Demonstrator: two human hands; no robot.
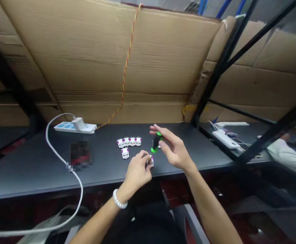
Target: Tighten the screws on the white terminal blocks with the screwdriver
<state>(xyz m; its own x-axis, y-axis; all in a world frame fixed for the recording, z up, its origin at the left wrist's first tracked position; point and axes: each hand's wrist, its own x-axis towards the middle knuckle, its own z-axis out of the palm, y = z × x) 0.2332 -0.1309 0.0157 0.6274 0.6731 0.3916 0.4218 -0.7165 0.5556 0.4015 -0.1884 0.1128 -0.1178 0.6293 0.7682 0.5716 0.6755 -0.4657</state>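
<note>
- Your right hand (175, 149) grips the tilted green-black screwdriver (156, 141).
- Your left hand (138, 168) pinches a white piece (152, 162) below it.
- Five similar pieces (126, 142) lie nearby.

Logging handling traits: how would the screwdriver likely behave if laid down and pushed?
The screwdriver would probably roll: its handle looks rounded. It may feel light, being small beside the right hand holding it.

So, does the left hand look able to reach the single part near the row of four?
Probably yes: the single part lies close to the left hand, with nothing visible between. However, the hand holds another part under the screwdriver, so it might need to let go first.
</note>
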